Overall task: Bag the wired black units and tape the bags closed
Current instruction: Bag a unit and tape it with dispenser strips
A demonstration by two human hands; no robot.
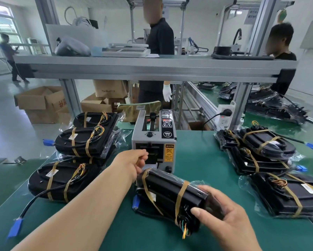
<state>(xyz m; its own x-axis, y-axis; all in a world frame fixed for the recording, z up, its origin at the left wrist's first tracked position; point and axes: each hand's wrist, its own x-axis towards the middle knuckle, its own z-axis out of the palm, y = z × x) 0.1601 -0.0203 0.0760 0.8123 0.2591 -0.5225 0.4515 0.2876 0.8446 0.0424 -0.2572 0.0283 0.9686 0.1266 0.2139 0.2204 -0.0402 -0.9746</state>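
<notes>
A black wired unit (170, 194), strapped with tan bands and inside a clear bag, lies tilted on the green mat (197, 160) in front of me. My right hand (224, 221) grips its near right end, fingers curled round the bag's loose mouth. A blue plug (135, 201) shows at the unit's left side. My left hand (134, 163) reaches to the outlet slot of the grey tape dispenser (153, 140). Its fingertips pinch together there on a pale tape strip that is barely visible.
Bagged units lie stacked at the left (79, 142) and right (264, 144). One strapped unit (61, 180) lies at the near left with its cable and blue plug (16, 227) trailing. An aluminium shelf (152, 67) spans overhead. Other people stand beyond the bench.
</notes>
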